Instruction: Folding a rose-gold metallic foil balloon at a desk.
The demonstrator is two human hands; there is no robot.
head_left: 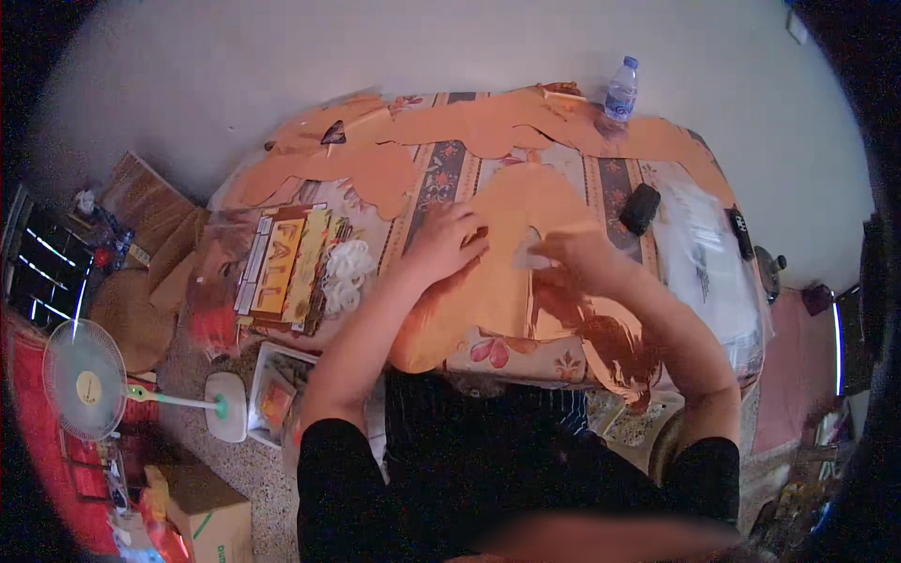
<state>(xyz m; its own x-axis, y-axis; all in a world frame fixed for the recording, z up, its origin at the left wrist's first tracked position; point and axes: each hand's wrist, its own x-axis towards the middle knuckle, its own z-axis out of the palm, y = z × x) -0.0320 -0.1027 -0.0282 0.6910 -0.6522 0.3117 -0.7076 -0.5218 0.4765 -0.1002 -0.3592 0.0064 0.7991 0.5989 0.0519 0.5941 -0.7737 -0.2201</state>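
Observation:
A flat orange foil sheet (pixel 511 202) with a rounded outline, like an uninflated foil balloon, lies across the table's near middle. Its right part is folded over and shows a shiny copper side (pixel 615 352). My left hand (pixel 446 242) rests on the sheet's left side, fingers bent and slightly apart. To the right, my right hand (pixel 574 258) has its fingertips pinched together at the foil. Beside those fingertips is a small greyish patch (pixel 532 239), too blurred to identify. Further orange foil pieces (pixel 469 122) with wavy outlines lie along the far side.
Packaged fall-themed decorations (pixel 286 267) and white coiled ribbon (pixel 347 272) lie left. A water bottle (pixel 620 92) stands at the back; a black case (pixel 640 208) and clear plastic packaging (pixel 704 267) lie right. On the floor are a fan (pixel 86 380) and a white bin (pixel 267 427).

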